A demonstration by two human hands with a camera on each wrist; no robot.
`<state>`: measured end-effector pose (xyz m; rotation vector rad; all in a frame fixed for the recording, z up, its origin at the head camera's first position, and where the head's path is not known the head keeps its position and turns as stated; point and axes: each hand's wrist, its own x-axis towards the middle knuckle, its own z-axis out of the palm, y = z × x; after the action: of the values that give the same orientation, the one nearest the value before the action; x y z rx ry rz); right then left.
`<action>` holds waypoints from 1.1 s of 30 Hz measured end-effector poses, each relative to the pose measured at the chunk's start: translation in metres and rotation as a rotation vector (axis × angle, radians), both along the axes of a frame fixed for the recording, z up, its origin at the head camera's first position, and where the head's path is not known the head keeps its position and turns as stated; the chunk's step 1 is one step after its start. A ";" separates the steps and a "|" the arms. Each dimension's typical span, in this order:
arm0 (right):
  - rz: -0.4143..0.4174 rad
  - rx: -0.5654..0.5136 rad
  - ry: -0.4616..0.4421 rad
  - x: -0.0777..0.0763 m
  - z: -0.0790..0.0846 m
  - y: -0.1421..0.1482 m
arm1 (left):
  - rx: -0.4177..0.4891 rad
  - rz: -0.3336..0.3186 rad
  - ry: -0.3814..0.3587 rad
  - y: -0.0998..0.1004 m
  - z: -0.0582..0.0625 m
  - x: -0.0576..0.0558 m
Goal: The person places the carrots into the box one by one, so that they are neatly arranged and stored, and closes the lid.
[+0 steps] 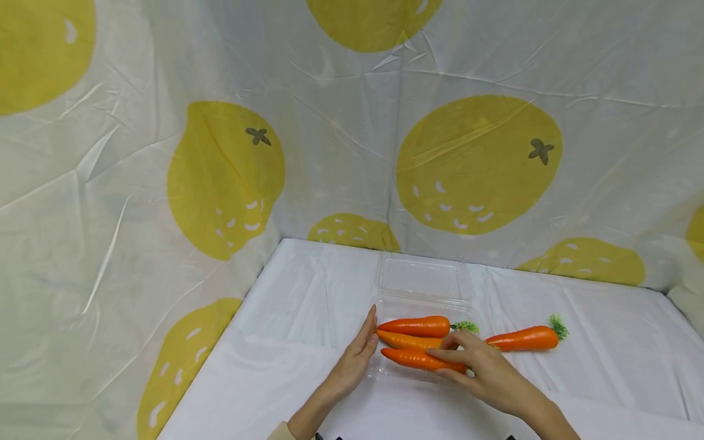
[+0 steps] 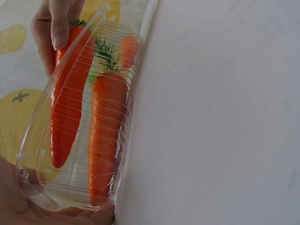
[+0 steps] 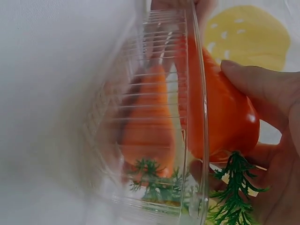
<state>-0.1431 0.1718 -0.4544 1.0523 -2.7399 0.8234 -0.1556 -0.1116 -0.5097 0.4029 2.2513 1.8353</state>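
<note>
The left hand (image 1: 354, 360) lies with its fingers straight and together, flat along the left end of the clear plastic clamshell container (image 1: 385, 370). The right hand (image 1: 486, 373) pinches the thick end of the nearest orange carrot (image 1: 412, 359) between thumb and fingers, holding it over the container's near side, tip leftward. Two other carrots (image 1: 415, 326) lie inside the container; a fourth carrot (image 1: 528, 339) rests on the desk (image 1: 297, 293) to the right.

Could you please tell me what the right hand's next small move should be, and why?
Probably lower the held carrot fully into the clear container: the right hand grips its thick end above the rim, while two other carrots lie inside.
</note>
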 end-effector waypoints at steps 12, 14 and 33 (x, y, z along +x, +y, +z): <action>0.030 0.008 0.024 -0.003 -0.004 -0.007 | -0.004 0.001 0.009 0.000 0.003 0.000; 0.029 0.016 0.026 -0.002 -0.004 -0.008 | -0.014 0.003 0.012 0.000 0.002 0.000; 0.058 0.057 -0.040 -0.007 -0.010 -0.020 | -0.017 0.009 0.003 0.000 -0.001 -0.002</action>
<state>-0.1501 0.1521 -0.4641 1.1439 -2.7937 0.7867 -0.1572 -0.1113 -0.5107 0.3929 2.2730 1.8194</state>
